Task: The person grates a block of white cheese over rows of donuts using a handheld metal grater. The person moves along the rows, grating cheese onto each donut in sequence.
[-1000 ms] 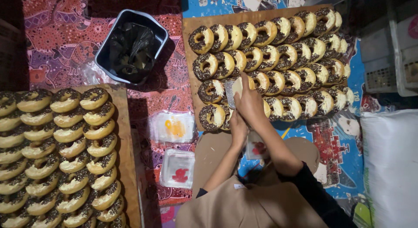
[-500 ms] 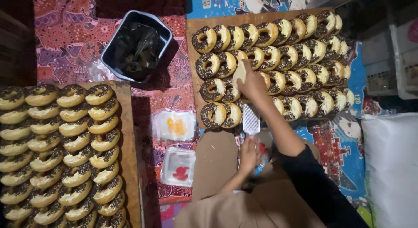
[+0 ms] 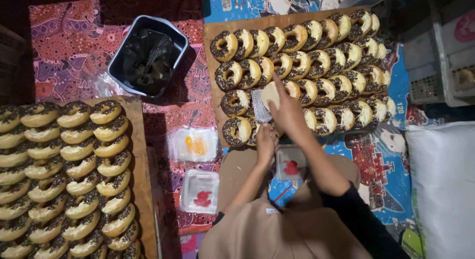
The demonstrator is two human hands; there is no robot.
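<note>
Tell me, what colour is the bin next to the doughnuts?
The bin has a grey-blue rim and a black bag inside, seen in the head view.

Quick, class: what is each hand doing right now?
Left hand: closed on the metal grater.
Right hand: holding a pale block against the grater, over the doughnuts.

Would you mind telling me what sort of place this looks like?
Probably a small home doughnut workshop on the floor: boards of topped doughnuts, a grater and pale block in the hands, patterned mats.
</note>
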